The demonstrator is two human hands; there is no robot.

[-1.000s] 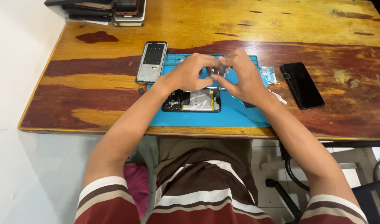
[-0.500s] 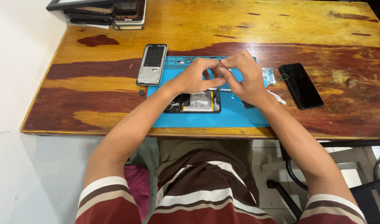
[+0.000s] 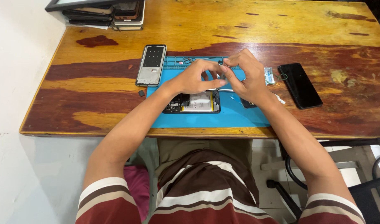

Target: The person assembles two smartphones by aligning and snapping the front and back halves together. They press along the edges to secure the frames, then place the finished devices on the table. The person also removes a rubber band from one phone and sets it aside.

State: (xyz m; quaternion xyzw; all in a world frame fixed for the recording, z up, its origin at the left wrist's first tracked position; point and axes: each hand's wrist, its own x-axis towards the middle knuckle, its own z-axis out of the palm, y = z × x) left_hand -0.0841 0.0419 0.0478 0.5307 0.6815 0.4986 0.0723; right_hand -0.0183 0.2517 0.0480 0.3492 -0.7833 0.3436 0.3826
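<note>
a small part, too tiny to identify, sits pinched between both hands above the blue mat [image 3: 206,118]. just below them the opened phone [image 3: 193,102] lies back off, battery exposed, so disassembly looks underway. left hand [image 3: 194,76] and right hand [image 3: 246,74] meet fingertip to fingertip, wrists raised.

Wooden table [image 3: 248,25] bears blue mat [image 3: 206,118], phone frame [image 3: 151,65], black phone [image 3: 300,85].

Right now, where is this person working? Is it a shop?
Probably a small phone repair bench, maybe at home or in a shop. An opened phone lies on a blue mat, a phone frame sits beside it, and more phones are stacked at the wooden table's corner.
</note>
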